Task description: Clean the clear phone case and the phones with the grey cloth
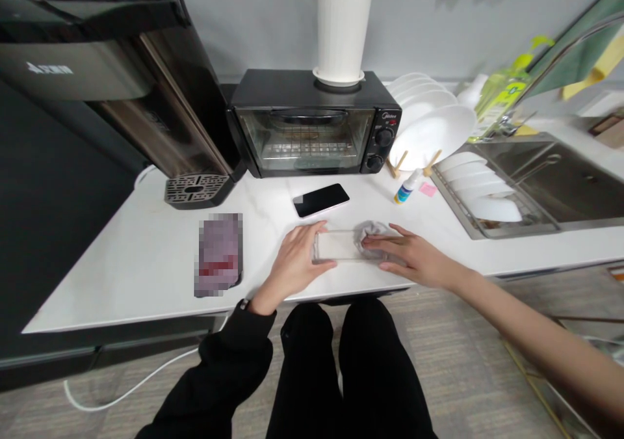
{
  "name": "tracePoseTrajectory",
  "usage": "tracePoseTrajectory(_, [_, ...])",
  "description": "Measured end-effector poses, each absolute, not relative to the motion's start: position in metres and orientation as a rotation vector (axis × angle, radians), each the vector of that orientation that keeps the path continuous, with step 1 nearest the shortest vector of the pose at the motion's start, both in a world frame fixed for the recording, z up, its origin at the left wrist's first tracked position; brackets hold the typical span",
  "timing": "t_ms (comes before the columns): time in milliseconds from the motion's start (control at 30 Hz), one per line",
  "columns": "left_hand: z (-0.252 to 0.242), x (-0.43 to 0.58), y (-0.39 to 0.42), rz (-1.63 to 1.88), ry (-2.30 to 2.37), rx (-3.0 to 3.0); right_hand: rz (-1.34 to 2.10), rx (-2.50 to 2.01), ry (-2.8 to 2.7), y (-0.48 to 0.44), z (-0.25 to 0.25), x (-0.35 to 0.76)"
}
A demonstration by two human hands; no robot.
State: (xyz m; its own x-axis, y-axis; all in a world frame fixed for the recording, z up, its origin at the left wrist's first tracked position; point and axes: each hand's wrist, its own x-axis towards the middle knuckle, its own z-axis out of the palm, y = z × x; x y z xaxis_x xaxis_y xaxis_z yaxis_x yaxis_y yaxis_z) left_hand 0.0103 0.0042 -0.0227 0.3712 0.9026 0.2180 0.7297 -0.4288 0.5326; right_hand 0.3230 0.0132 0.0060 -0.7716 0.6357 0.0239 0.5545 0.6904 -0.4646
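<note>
A clear, shallow rectangular case (336,245) lies lengthwise on the white counter, close to its front edge. My left hand (298,257) grips the case's left end, thumb along the near side and fingers around the far side. At the other end, my right hand (409,253) presses a crumpled grey cloth (371,232) onto the case, fingertips on the cloth. Part of the case's right end is hidden by the cloth and fingers. Just beyond the case lies a black-screened phone (322,200). A small spray bottle (407,186) stands beyond my right hand.
A toaster oven (312,140) carries a white cup (344,36) of sticks. To the left are a drinks dispenser (195,190) and a blurred purple item (218,255). Plates (436,133), a pink note (428,189) and a sink (575,182) are on the right.
</note>
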Motion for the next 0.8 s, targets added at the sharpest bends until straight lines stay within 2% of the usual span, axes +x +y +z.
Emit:
tracePoseTrajectory(67, [-0.024, 0.011, 0.005, 0.685, 1.418, 2.291, 0.739, -1.009, -2.680, -0.001, 0.009, 0.327])
tracePoseTrajectory(167, [-0.026, 0.012, 0.006, 0.687, 1.395, 2.312, 0.843, -0.828, -2.671, -0.003, 0.006, 0.297])
tracePoseTrajectory(333, [-0.024, 0.010, 0.005, 0.694, 1.372, 2.330, 0.701, -0.610, -2.720, 0.038, -0.008, 0.241])
tracePoseTrajectory(467, [-0.023, 0.010, 0.005, 0.686, 1.404, 2.304, 0.599, -0.750, -2.752, 0.044, -0.008, 0.277])
tracePoseTrajectory(600, [-0.023, 0.012, 0.005, 0.664, 1.406, 2.323, 0.705, -0.960, -2.699, 0.009, 0.003, 0.328])
tracePoseTrajectory(800, [-0.021, 0.015, 0.005, 0.654, 1.377, 2.339, 0.763, -0.691, -2.718, 0.003, -0.004, 0.277])
